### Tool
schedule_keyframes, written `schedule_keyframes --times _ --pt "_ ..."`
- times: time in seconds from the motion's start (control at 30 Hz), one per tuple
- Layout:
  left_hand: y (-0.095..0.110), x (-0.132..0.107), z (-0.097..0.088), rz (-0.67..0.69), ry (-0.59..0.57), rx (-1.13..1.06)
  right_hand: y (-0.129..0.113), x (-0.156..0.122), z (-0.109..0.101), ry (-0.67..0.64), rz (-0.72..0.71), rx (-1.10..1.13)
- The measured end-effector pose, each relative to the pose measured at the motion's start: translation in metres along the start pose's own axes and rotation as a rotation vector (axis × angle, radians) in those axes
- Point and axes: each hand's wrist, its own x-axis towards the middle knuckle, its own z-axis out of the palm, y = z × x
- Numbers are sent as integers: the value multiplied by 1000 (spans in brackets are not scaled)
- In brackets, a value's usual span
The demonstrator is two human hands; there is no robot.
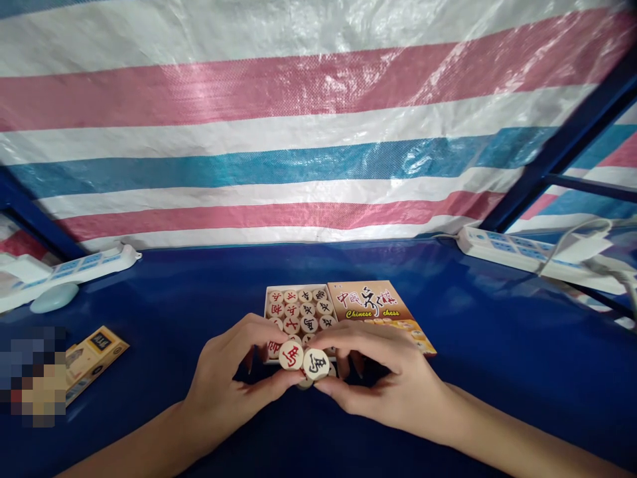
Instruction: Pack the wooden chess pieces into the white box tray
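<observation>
Between thumb and fingers, my left hand (233, 368) pinches a round Chinese chess piece with a red character (291, 356). A second piece, with a black character (316, 364), is pinched in my right hand (385, 372). The two pieces are held side by side, faces toward me, above the near edge of an open white box (265, 309). Rows of chess pieces (308, 309) with red and black characters fill the box. My fingers and the held pieces hide its near part. Part of another piece shows just below them.
The brown Chinese chess lid (368, 299) lies right of the box, partly behind my right hand. A small carton (97, 355) lies left on the blue table (209, 279). Power strips (94, 272) and a pale mouse-like object (54, 297) sit farther back, before a striped plastic sheet (298, 139).
</observation>
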Motion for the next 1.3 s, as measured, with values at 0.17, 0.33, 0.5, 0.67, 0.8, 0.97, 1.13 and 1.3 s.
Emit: schedule_keyframes --times 0.17,0.33,0.5,0.67,0.8,0.97,1.13,1.3 --pt "1 0 2 62 19 -49 -1 2 -4 -26 -85 -39" --pt "2 0 0 78 1 -71 0 2 -6 -12 -101 -104" --pt "4 1 -2 68 -39 -76 1 -2 -1 55 -78 -133" --pt "4 3 -2 57 -42 -48 3 -3 1 72 -106 -131" --pt "3 3 -2 54 -44 -33 4 -3 0 64 -113 -139" --pt "3 2 -3 49 -50 -30 4 -3 0 61 -152 -136" --pt "2 2 -3 48 -58 -45 3 -2 -2 50 -185 -173" --pt "0 2 -2 58 -67 -37 3 -2 -3 40 -202 -176"
